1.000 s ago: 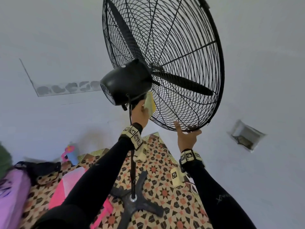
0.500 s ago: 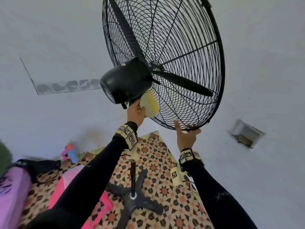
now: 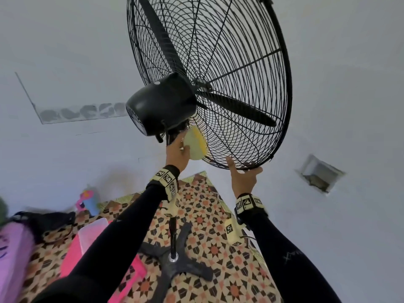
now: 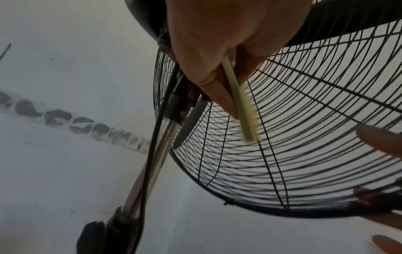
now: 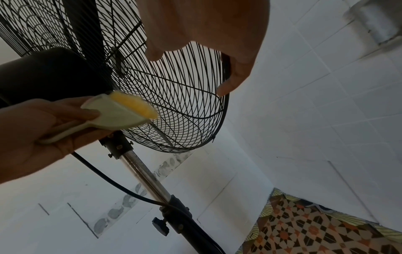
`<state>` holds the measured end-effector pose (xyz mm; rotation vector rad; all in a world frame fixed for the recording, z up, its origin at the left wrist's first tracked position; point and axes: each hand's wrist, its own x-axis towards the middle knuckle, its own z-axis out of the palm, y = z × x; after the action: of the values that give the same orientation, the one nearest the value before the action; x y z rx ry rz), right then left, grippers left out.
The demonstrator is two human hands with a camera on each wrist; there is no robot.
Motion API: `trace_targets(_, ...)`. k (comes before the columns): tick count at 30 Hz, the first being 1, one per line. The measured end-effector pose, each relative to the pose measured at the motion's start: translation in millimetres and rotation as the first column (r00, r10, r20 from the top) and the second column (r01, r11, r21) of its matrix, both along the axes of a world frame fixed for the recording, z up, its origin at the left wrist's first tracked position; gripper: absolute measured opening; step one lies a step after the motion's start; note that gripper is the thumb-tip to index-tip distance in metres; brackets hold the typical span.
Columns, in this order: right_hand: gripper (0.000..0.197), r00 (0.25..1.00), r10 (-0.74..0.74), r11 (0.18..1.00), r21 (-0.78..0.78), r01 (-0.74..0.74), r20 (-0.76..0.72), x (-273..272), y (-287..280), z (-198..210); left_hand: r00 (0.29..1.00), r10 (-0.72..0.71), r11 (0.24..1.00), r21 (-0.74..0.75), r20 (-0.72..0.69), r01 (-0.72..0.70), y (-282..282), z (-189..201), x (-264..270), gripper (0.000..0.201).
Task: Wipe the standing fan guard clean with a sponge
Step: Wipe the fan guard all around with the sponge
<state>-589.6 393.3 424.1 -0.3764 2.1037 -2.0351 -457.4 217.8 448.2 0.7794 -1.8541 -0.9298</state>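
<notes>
The black wire fan guard (image 3: 236, 62) towers in front of me, tilted, with the motor housing (image 3: 159, 103) on its near side. My left hand (image 3: 183, 147) grips a sponge (image 3: 196, 143) with a pale backing and a yellow face, which lies against the rear guard wires just below the motor. In the right wrist view the sponge (image 5: 124, 110) touches the lower wires. My right hand (image 3: 243, 167) holds the guard's bottom rim, thumb (image 5: 228, 84) hooked over its edge and fingers behind the wires.
The chrome fan pole (image 5: 145, 177) runs down to a black cross base (image 3: 175, 265) on a patterned mat (image 3: 218, 237). A black cord (image 5: 113, 182) hangs beside the pole. A pink box (image 3: 91, 239) and bags lie at the left. White walls stand close behind.
My left hand has slid the sponge down the rear guard, from beside the motor towards the lower rim. My right hand has stayed on the bottom rim.
</notes>
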Motion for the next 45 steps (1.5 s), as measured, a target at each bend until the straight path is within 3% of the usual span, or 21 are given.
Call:
trace_targets(2,0.126,1.0,-0.002,1.0,-0.005,0.002,-0.002,1.6,-2.1,-0.2,0.996,0.054,0.994,-0.09,-0.066,-0.06,-3.0,8.0,2.3,0.054)
trace_targets(5,0.13,1.0,-0.003,1.0,0.003,0.003,0.011,3.4,-2.9,0.8,0.997,0.061,0.977,-0.203,-0.055,-0.071,6.7,9.7,-4.4,0.052)
trace_targets(11,0.134,1.0,0.004,1.0,0.011,-0.004,0.017,0.3,1.4,0.8,0.991,-0.063,0.991,-0.108,0.122,0.076,-7.9,15.8,2.3,0.06)
trace_targets(17,0.127,1.0,0.002,1.0,-0.002,-0.002,0.01,5.5,-2.3,3.3,0.996,0.091,0.989,-0.116,0.007,-0.09,6.0,23.8,-2.0,0.061)
trace_targets(23,0.126,1.0,-0.003,1.0,0.003,0.003,0.016,1.6,3.2,1.2,0.984,-0.133,0.991,-0.001,0.117,0.134,6.1,14.0,2.0,0.058)
trace_targets(28,0.119,1.0,-0.001,1.0,-0.007,0.001,-0.001,7.9,-0.8,4.0,1.0,0.009,1.0,0.005,-0.013,-0.009,11.0,12.5,3.9,0.058)
trace_targets(31,0.119,1.0,-0.01,1.0,-0.004,0.01,-0.011,6.2,0.5,5.0,0.998,0.002,0.998,0.062,-0.062,0.001,33.2,-4.3,-6.7,0.055)
trace_targets(37,0.121,1.0,-0.009,1.0,0.016,0.009,-0.011,2.7,3.3,1.6,0.981,-0.179,0.978,0.118,0.077,0.169,54.3,-50.1,-13.3,0.056)
trace_targets(41,0.125,1.0,0.02,1.0,0.002,-0.02,-0.013,2.5,1.8,2.5,1.0,-0.016,0.992,0.129,0.005,0.015,32.5,-25.4,-8.0,0.053)
trace_targets(45,0.126,1.0,-0.001,1.0,-0.007,0.001,-0.009,1.8,1.5,-1.6,0.996,0.055,0.998,-0.001,-0.064,-0.056,35.1,-21.9,-14.2,0.049)
